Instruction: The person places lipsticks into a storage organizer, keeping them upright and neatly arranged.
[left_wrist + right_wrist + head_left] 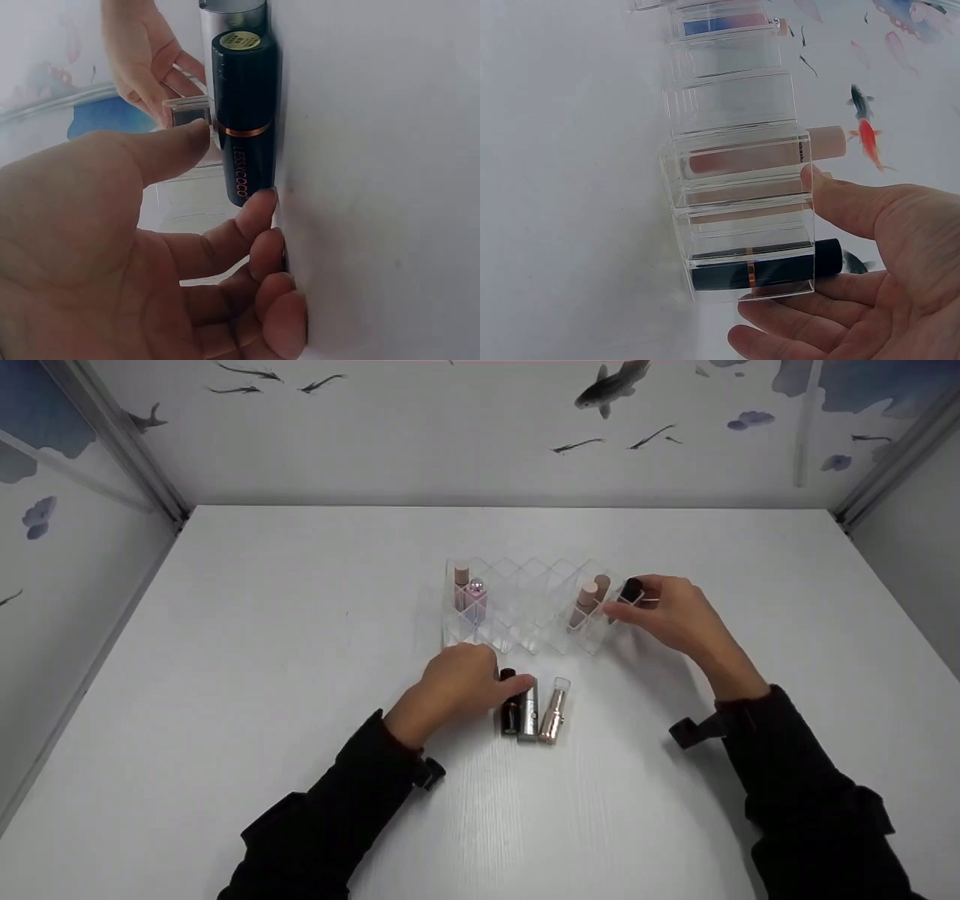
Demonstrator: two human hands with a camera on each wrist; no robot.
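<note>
Currently, in the head view, the right hand (675, 611) grips the end of the rack (525, 585) beside a capped tube (631, 589) in its slot; the left hand (465, 679) is at the black tube (510, 720), next to the silver tube (528, 716) and gold tube (555, 712) on the table (300, 585). In the left wrist view, thumb and fingers are spread by the black tube; thumb contact is unclear. In the right wrist view, the thumb meets the rack's rim, fingers its outer side.

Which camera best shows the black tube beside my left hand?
Left wrist: the black tube looks large there, lettering and copper band visible. The head view shows it small, partly covered by the left hand; the right wrist view misses it.
</note>
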